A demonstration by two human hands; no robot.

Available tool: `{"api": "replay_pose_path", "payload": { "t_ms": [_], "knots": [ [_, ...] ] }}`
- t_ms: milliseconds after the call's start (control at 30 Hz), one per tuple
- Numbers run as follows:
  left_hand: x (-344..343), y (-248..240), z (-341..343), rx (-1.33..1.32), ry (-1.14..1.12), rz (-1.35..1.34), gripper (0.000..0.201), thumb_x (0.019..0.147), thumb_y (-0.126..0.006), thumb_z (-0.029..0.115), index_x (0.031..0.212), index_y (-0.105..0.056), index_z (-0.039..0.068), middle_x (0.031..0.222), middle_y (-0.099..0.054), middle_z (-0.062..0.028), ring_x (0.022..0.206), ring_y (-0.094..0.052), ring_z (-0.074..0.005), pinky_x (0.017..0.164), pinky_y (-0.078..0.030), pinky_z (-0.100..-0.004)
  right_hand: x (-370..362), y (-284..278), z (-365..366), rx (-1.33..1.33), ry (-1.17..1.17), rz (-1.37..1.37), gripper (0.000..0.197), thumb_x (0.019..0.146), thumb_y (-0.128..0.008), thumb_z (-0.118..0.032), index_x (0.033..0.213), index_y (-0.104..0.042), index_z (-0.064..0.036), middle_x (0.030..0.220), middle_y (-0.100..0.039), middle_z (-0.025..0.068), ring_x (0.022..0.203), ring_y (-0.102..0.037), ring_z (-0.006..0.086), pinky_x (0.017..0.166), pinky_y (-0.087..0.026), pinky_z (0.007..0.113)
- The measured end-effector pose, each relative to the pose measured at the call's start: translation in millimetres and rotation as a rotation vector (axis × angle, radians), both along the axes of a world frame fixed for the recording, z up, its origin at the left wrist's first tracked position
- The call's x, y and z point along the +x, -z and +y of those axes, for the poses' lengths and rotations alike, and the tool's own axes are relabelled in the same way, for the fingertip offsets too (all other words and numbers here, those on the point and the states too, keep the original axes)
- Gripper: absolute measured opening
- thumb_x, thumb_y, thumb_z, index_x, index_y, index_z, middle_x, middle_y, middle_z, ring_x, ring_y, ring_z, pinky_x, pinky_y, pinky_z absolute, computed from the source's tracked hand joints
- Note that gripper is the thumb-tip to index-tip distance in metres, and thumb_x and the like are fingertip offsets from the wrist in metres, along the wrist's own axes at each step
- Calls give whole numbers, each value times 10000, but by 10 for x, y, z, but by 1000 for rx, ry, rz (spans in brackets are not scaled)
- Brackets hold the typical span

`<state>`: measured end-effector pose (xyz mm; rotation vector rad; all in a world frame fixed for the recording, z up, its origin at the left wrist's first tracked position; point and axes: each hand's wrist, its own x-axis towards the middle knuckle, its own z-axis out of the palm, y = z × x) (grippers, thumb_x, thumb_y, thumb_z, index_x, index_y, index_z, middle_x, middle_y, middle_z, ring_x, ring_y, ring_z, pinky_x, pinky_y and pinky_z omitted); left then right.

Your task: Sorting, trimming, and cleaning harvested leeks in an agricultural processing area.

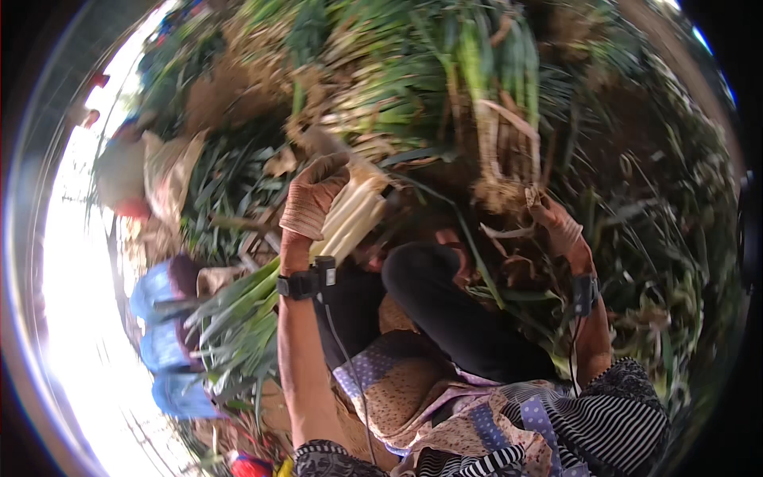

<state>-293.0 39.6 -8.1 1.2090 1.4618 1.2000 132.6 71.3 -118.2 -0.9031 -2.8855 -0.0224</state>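
Observation:
My left hand (312,199), in a pinkish-tan glove, is closed at the upper end of a bunch of leeks (350,219). Their peeled white stalks lie beside my fingers, and their green leaves trail down to the left past my wrist. On the right, my right hand (559,226), also gloved, has its fingertips pinched on a dry brown leek leaf (536,171). That leaf hangs beside an untrimmed bunch of leeks (489,159) with soil-brown roots. Motion blur softens both hands' fingertips.
A big heap of leeks (381,71) spreads across the far side. Loose green leaves (636,238) cover the ground at right. My bent black-clad knee (429,278) rises between my arms. At left are a pale sack (171,175) and several blue objects (171,342).

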Motion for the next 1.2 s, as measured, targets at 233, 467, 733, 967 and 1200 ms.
{"api": "replay_pose_path", "payload": {
  "t_ms": [233, 467, 733, 967, 1200],
  "knots": [
    [1913, -25, 569, 118, -98, -611, 285, 835, -645, 113, 1077, -585, -24, 877, -634, -92, 765, -613, -203, 727, -507, -322, 1132, 562, -856, -35, 1239, 86, 456, 675, -674, -335, 1070, -606, -118, 992, -611, 115, 952, -571, 312, 791, -463, 400],
    [2616, 268, 736, -4, -427, -1036, 187, 800, -692, 157, 918, -593, 52, 697, -611, -78, 620, -578, -187, 572, -477, -289, 461, 400, -355, -695, 1043, 365, 342, 832, -562, -445, 947, -670, -142, 912, -652, 85, 756, -635, 275, 738, -494, 400],
    [2192, 457, 851, -77, -680, -793, 200, 811, -676, 247, 863, -583, 77, 688, -598, -40, 582, -554, -147, 560, -458, -255, -1044, 285, 629, -532, 927, 390, 513, 670, -733, -414, 970, -597, -21, 932, -641, 203, 879, -630, 357, 735, -509, 421],
    [2329, 630, 996, -244, -547, -723, 193, 795, -667, 255, 802, -580, 82, 647, -610, -67, 515, -565, -195, 495, -475, -290, -773, 315, 899, -1160, 1004, 513, 399, 678, -698, -365, 792, -636, 12, 740, -647, 191, 716, -650, 324, 650, -509, 412],
    [2510, 864, 1152, -435, -486, -782, 280, 809, -655, 354, 827, -560, 91, 644, -594, -76, 493, -553, -190, 440, -469, -309, 107, -57, -117, -1402, 872, 904, 301, 783, -665, -241, 1026, -647, -63, 803, -638, 38, 691, -574, 125, 568, -447, 236]
  ]
}}
